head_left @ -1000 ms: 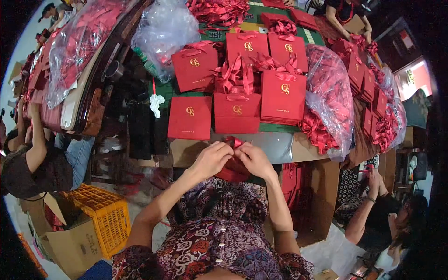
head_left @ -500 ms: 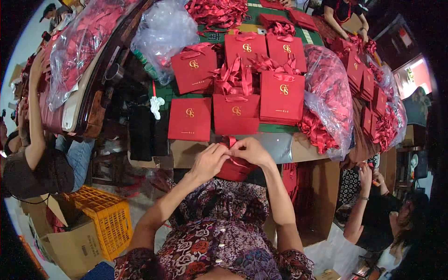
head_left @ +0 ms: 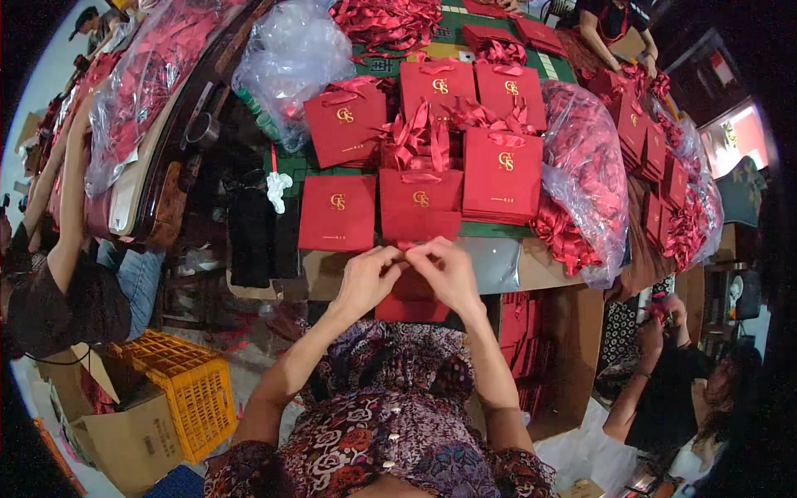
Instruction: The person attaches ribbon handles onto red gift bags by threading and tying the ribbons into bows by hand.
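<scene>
At the table's front edge, my left hand (head_left: 371, 280) and my right hand (head_left: 449, 277) meet fingertip to fingertip. Both are closed in a pinch on a red ribbon (head_left: 405, 246), most of it hidden by my fingers. Below them, close to my lap, is a red paper bag (head_left: 410, 309), partly covered by my hands. Just beyond my fingertips stands another red gift bag (head_left: 421, 207) with a gold emblem and ribbon handles. A flat red bag (head_left: 336, 213) lies to its left, and a stack of red bags (head_left: 503, 170) is to its right.
Plastic sacks of red ribbon (head_left: 584, 166) flank the bags, with a clear plastic bag (head_left: 295, 70) behind. A yellow crate (head_left: 187, 390) and a cardboard box (head_left: 129, 436) stand low left. An open carton (head_left: 573, 357) is at my right. Co-workers sit on both sides.
The ribbon loop above my fingers has mostly gone from sight. My right hand has turned and the bag below shows flatter. The right co-worker's hands moved lower; an arm at left shifted.
</scene>
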`<action>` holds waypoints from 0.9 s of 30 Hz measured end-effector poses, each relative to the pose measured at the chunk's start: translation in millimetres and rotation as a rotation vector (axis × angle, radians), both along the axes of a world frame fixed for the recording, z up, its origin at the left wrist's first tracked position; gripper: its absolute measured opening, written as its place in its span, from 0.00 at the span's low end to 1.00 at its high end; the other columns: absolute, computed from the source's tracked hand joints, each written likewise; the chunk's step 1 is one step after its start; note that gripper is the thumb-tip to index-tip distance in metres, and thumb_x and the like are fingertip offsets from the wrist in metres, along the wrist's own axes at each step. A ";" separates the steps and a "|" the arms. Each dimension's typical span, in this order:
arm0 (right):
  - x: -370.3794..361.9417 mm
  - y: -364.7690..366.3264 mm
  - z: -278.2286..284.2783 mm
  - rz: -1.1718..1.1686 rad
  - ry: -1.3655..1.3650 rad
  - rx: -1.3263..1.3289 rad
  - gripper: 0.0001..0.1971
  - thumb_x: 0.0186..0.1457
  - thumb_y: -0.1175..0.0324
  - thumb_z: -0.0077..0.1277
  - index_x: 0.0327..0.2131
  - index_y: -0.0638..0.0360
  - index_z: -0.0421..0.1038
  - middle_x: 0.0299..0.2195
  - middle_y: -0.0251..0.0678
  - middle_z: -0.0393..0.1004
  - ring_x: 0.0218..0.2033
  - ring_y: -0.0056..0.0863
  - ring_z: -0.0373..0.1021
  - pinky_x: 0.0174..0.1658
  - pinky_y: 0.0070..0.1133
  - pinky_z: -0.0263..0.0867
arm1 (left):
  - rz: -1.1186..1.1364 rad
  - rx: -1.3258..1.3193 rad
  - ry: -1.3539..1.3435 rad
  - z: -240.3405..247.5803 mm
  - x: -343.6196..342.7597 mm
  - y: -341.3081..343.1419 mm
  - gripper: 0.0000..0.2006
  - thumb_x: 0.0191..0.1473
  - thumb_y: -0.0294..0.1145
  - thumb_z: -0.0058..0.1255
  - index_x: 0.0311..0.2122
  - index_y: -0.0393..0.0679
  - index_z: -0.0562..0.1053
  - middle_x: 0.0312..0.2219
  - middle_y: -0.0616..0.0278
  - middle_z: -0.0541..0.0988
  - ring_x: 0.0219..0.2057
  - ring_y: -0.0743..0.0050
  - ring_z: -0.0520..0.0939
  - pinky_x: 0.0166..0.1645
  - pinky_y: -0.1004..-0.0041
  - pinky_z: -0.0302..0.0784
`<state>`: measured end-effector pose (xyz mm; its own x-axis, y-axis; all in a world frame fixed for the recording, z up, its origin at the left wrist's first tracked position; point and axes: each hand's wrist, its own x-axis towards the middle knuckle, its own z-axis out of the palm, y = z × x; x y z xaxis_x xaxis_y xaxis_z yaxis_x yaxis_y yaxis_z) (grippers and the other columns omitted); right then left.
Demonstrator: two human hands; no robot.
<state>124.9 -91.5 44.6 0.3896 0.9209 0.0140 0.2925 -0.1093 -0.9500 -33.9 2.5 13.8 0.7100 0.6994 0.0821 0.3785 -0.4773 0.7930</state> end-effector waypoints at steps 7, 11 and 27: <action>43.3 -17.9 -14.5 -0.200 -0.187 -0.133 0.14 0.56 0.58 0.57 0.31 0.60 0.78 0.26 0.43 0.77 0.29 0.39 0.76 0.34 0.29 0.69 | 0.042 -0.038 0.046 1.5 -3.8 -3.7 0.09 0.49 0.34 0.63 0.33 0.40 0.80 0.29 0.58 0.79 0.26 0.62 0.80 0.32 0.67 0.75; 46.5 -19.1 -25.9 -0.080 -0.334 -0.514 0.22 0.55 0.46 0.55 0.29 0.58 0.80 0.24 0.45 0.78 0.31 0.46 0.75 0.35 0.35 0.69 | 0.053 0.024 0.044 -0.3 -3.9 -3.9 0.09 0.48 0.34 0.64 0.33 0.41 0.80 0.28 0.59 0.79 0.29 0.61 0.80 0.33 0.66 0.76; 32.9 -2.8 -46.8 -0.052 -0.084 -0.263 0.14 0.52 0.58 0.61 0.33 0.60 0.80 0.28 0.42 0.80 0.30 0.35 0.77 0.35 0.27 0.69 | -0.018 0.251 -0.012 2.7 2.8 -4.4 0.08 0.48 0.33 0.62 0.30 0.42 0.77 0.26 0.59 0.77 0.30 0.55 0.79 0.36 0.62 0.74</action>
